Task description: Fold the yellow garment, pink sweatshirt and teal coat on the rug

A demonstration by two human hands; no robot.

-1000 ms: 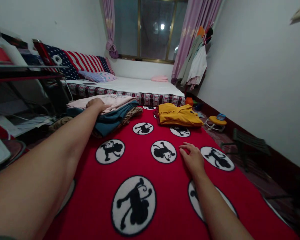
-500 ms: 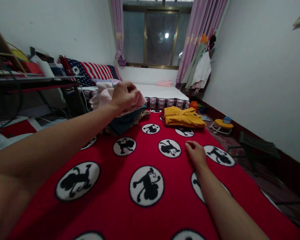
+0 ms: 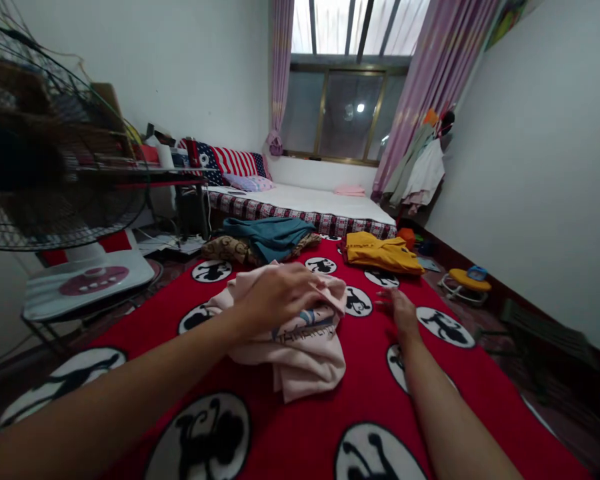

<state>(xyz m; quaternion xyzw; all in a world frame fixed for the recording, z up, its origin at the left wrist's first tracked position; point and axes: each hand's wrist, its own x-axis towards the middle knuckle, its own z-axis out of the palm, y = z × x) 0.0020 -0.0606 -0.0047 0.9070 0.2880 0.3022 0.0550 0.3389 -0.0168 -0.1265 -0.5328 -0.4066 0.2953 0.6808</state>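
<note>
My left hand is closed on a pale pink shirt with printed lettering and a blue design. Bunched and loosely rumpled, the shirt lies on the red blanket with round monkey patches. Part of it is hidden under my hand and forearm. To its right, my right hand hovers just over or rests on the blanket, fingers apart and holding nothing. Beyond the shirt lie a teal garment and a brown patterned garment in a heap. A folded yellow garment is at the far right.
At the left are a fan, a white chair and a cluttered desk. A bed stands under the window. On the right floor are a yellow stool and a dark folding stool.
My left hand has brought the pink shirt from the far-left heap down onto the near middle of the blanket. My right hand's fingers have spread. The view has shifted left and up.
</note>
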